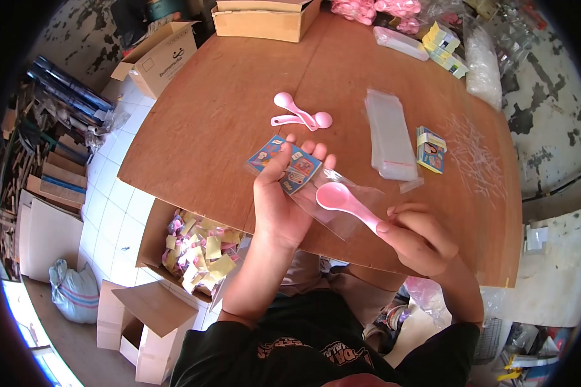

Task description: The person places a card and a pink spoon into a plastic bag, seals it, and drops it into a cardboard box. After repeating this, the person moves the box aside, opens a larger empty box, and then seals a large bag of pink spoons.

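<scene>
My left hand (279,200) is palm up, its thumb pressing a blue printed card (303,169) and a clear plastic bag (334,224) against the fingers. The bag stretches from the card toward the right. A pink measuring spoon (355,208) is pinched by the handle end in my right hand (426,238). Its round bowl overlaps the bag in this view, close to the left fingers. Farther back on the table lie two more pink spoons (294,111), crossed over each other.
On the wooden table (239,84) are a stack of clear bags (390,135), banded cards (430,151) and scattered thin white strips (478,155). A cardboard box (258,22) sits at the back edge. Below left, a box holds many packed pieces (200,251).
</scene>
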A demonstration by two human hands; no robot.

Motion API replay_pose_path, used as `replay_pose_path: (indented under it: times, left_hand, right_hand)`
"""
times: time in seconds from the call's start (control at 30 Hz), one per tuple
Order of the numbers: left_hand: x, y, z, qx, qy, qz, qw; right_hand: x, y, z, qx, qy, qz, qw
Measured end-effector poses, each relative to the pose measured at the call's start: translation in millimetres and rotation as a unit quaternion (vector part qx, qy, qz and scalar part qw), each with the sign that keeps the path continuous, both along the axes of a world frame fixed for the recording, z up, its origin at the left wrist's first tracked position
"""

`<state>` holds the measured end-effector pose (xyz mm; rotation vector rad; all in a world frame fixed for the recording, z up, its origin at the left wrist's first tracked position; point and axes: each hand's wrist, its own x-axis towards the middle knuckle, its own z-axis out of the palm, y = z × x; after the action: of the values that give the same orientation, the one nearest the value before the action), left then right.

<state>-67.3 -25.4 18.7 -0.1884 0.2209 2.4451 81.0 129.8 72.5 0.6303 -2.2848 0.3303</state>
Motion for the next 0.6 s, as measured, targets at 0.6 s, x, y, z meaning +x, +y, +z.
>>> replay_pose_path:
  times: [0.6]
  left_hand:
    - [8.5, 0.3, -0.6, -0.016, 0.017, -0.024, 0.999]
  right_hand:
    - [6.8, -16.4, -10.1, -0.031, 0.021, -0.043, 0.998]
